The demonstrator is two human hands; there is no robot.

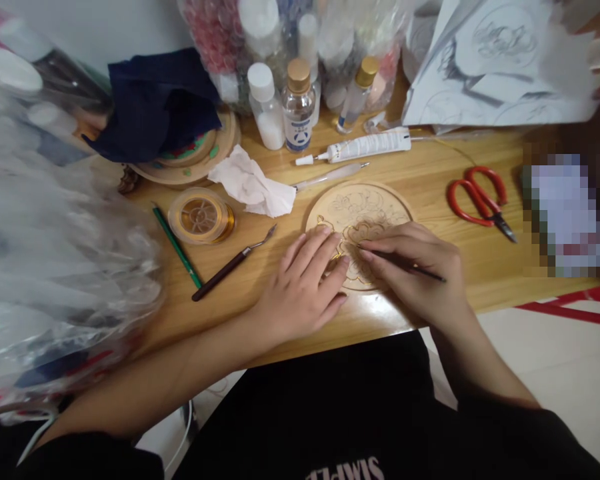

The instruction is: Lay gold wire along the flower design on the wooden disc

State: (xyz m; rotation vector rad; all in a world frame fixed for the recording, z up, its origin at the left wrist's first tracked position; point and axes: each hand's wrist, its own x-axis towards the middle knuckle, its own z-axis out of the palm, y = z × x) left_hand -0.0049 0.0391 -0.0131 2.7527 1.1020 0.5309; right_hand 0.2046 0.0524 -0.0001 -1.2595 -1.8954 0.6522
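Observation:
A round wooden plaque (325, 203) lies flat on the table, with pencilled flowers on its far half and gold wire (365, 230) following curved outlines nearer to me. My left hand (305, 283) rests palm down on the plaque's left side, fingers stretched out and slightly apart, covering part of the wire. On the right, my right hand (420, 267) grips a slim dark pen-like tool (427, 272) between thumb and fingers. Its tip is at the wire near the plaque's middle; whether it is tweezers or a stick I cannot tell.
Left of the plaque are a spool of gold wire (200, 217), a green pencil (175, 243), a dark-handled spatula (223, 272) and crumpled tissue (260, 187). Behind are a glue tube (370, 145) and bottles (299, 107). Red-handled cutters (480, 200) and a blurred-out phone-like object (570, 213) lie right.

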